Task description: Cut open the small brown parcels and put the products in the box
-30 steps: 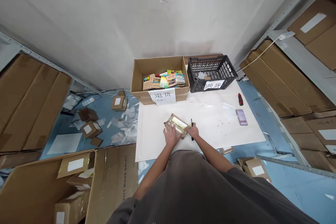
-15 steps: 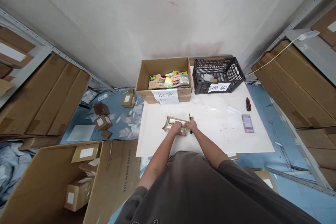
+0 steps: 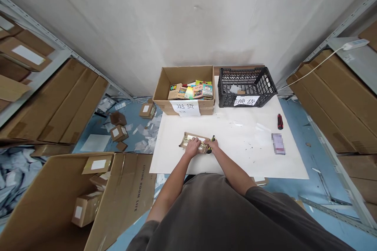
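Note:
A small taped cardboard parcel (image 3: pixel 185 140) lies flat on the white-covered table near its front edge. My left hand (image 3: pixel 192 148) is on top of the parcel, its fingers curled over it and holding it down. At the parcel's right end my right hand (image 3: pixel 214 146) is closed around a yellow-and-black box cutter (image 3: pixel 211 141). The cutter's blade tip cannot be made out. Part of the parcel's near side is hidden by my left hand.
Behind stand a cardboard box (image 3: pixel 160 107) with small colourful boxes and a black plastic crate (image 3: pixel 225 100). To the right lie a red-and-black tool (image 3: pixel 279 121) and a blurred purple item (image 3: pixel 278 144). A large carton (image 3: pixel 129 188) with parcels stands left; shelving flanks both sides.
The box cutter, upright beside the parcel's right end before, is now tilted and closer to it. My left hand has shifted slightly left with the parcel. The camera view has moved a little.

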`<state>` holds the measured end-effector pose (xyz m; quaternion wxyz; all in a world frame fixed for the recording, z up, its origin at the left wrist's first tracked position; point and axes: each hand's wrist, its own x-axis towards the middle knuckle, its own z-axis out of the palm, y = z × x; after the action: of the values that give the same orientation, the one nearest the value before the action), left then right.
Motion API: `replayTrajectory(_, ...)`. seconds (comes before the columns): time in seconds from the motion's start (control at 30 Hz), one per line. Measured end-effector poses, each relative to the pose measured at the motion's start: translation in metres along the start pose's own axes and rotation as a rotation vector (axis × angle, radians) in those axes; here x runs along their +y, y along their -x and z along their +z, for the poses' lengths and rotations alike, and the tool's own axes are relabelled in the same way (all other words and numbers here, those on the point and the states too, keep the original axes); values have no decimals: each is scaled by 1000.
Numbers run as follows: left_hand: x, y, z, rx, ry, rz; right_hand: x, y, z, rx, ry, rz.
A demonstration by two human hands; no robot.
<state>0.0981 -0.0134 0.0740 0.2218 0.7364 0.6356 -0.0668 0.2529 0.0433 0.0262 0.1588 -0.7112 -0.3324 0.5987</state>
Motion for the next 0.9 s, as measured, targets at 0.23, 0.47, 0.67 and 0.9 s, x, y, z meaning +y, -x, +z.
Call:
replayTrajectory(0.23,5,7,7,37,67,30,2,20,-7,6,52,-13)
replayTrajectory(0.47,3,5,15,130,80,-60,-8,30,-60,-160,476,-282)
replayTrajectory(0.67,-5,2,21,166,99,-116,-22,38,-73,-405,860,-462)
replayTrajectory(0.9,-9,-4,20,57,133,-161,-59,30,-37,-312,1175,-567)
